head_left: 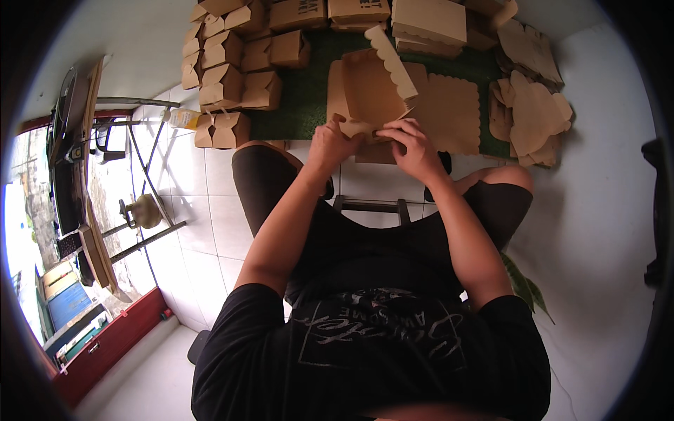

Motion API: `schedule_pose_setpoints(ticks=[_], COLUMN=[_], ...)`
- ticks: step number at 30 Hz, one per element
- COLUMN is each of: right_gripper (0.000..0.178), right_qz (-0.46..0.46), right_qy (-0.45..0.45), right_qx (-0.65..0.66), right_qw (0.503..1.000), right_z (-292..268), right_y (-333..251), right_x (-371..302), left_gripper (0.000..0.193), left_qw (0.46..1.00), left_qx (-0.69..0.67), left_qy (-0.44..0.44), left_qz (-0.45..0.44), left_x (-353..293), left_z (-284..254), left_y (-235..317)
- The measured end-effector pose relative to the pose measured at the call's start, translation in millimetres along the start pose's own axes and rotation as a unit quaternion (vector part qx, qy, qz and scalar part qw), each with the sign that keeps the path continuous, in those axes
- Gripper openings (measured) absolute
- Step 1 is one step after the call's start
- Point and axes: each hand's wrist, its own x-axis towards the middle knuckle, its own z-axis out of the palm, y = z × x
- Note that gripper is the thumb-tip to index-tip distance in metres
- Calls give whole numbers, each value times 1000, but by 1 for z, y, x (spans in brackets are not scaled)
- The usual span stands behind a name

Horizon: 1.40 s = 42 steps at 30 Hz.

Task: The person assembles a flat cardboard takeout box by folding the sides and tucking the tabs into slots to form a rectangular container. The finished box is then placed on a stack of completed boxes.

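Observation:
A partly folded brown cardboard box (372, 81) sits at the near edge of the green-topped table (309, 116). One of its walls stands up at the right with a scalloped edge. My left hand (333, 146) grips the near side of the box, its fingers curled over the card. At the same side, my right hand (413, 149) pinches the near right corner with its fingers bent. Between the two hands the front flap is bent. Flat scalloped card (449, 112) lies beside the box on the right, partly under it.
Folded small boxes (260, 91) stand in rows at the left of the table. A stack of larger boxes (428, 24) is at the back. Flat card blanks (537, 112) are piled at the right edge. A yellow-labelled bottle (184, 118) stands beside the left boxes.

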Motion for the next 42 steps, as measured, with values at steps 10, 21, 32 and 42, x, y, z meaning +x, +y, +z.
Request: schedule_pose_setpoints(ticks=[10, 21, 32, 42], right_gripper=[26, 39, 31, 21], right_qz=[269, 364, 471, 388], right_qy=[109, 27, 36, 96], right_qx=[20, 44, 294, 196], right_qw=[957, 930, 830, 895], right_z=[-14, 23, 10, 19], right_y=[41, 80, 49, 60], right_x=[-24, -26, -11, -10], left_gripper=[36, 12, 54, 39], left_qw=[952, 944, 971, 981], left_qx=[94, 148, 117, -39], left_qy=[52, 63, -40, -80], left_qz=[286, 289, 207, 173], left_x=[12, 40, 44, 77], left_z=[-46, 7, 11, 32], left_y=[43, 42, 100, 111])
